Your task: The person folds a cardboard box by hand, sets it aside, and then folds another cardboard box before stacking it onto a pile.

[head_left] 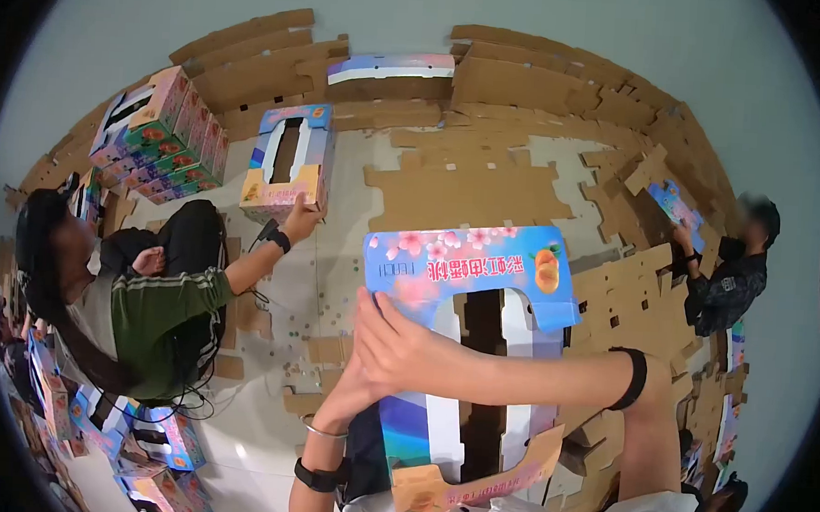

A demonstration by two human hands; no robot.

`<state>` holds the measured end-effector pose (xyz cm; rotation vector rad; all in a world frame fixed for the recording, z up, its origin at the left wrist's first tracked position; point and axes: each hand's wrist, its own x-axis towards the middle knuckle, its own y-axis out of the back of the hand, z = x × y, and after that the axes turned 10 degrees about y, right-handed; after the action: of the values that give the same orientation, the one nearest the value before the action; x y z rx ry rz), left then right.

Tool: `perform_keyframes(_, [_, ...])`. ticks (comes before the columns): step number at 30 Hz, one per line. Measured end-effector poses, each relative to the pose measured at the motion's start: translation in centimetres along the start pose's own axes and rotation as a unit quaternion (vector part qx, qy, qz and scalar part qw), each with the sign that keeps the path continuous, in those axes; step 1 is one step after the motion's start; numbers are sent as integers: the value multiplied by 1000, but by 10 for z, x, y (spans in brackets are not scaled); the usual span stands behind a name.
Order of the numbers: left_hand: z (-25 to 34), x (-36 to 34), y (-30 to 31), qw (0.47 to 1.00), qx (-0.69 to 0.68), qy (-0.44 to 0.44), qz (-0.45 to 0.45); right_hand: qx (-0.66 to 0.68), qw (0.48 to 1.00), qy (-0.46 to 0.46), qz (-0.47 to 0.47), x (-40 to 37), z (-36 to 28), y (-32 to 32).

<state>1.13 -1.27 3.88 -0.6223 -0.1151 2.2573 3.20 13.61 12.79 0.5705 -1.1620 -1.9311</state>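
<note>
In front of me stands a printed cardboard fruit box (484,260), blue and pink with blossoms, a peach picture and an oval opening in its top. My right hand (403,350) reaches across the box to its left edge, its fingers stretched out against the corner of the blue end panel. My left hand (355,383) is at the same left side, touching my right hand. Most of the left fingers are hidden behind the right hand. The orange end panel (477,477) of the box is nearest my body.
A person in a green top (161,308) sits at the left, one hand on another fruit box (312,181). Stacked boxes (170,137) stand behind. Flat cardboard sheets (469,185) cover the floor ahead. At the right, another person (733,278) holds a blue printed piece (677,210).
</note>
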Motion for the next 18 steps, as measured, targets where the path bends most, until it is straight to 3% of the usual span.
perform_keyframes(2, [4, -1, -10, 997, 13, -75, 17, -37, 999, 13, -4, 3, -4, 0])
perform_keyframes(6, [3, -2, -21, 994, -33, -63, 87, -14, 999, 32, 26, 10, -11, -3])
perform_keyframes(9, [5, -1, -22, 991, -53, -55, 107, -10, 994, 34, 102, 16, -12, -4])
perform_keyframes(11, [5, -2, -22, 991, -55, -51, 111, 36, 990, -32, 133, 32, -19, -2])
perform_keyframes(15, [5, -6, -26, 991, -49, -42, 114, 117, 990, -70, 26, 57, -40, -5])
perform_keyframes(18, [4, -10, -29, 992, -47, -29, 114, 226, 959, 12, 173, 42, -49, 2])
